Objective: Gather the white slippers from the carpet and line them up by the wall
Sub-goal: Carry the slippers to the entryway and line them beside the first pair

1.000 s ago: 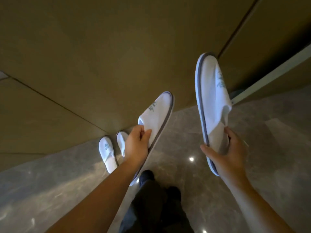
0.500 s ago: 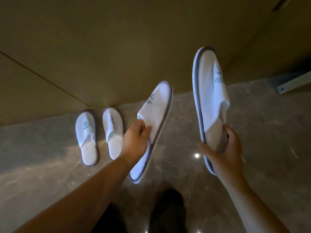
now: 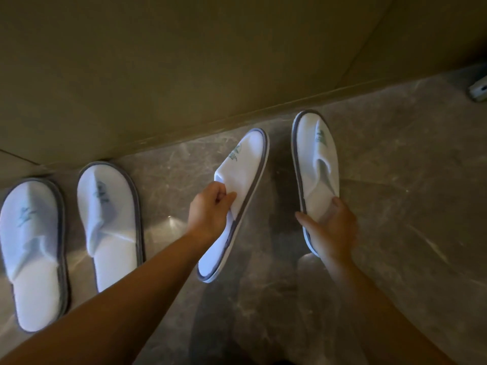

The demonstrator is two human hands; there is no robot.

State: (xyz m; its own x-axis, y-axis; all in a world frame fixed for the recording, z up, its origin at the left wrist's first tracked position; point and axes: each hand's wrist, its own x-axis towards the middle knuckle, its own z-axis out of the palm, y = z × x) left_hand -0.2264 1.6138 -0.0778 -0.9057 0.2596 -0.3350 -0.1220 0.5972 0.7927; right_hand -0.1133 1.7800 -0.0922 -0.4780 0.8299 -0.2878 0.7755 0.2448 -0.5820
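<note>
White terry slippers, one in each hand. Left hand (image 3: 210,209) is pinching the upper flap of the left slipper (image 3: 234,204), which hangs tilted, toe aimed at the wall (image 3: 184,61) and heel swung off toward the placed pair. Right hand (image 3: 329,230) is wrapped around the heel half of the right slipper (image 3: 315,164), thumb on the grey edge, and that one points pretty much straight at the wall. Whether either sole is touching the floor (image 3: 395,206) yet, can't tell. Further left, two slippers (image 3: 31,248) (image 3: 108,222) already sit side by side with toes near the wall's base. To do this bit well, I'd square up the left one first, then set both down flat, toes level with that pair and gaps roughly matching.
</note>
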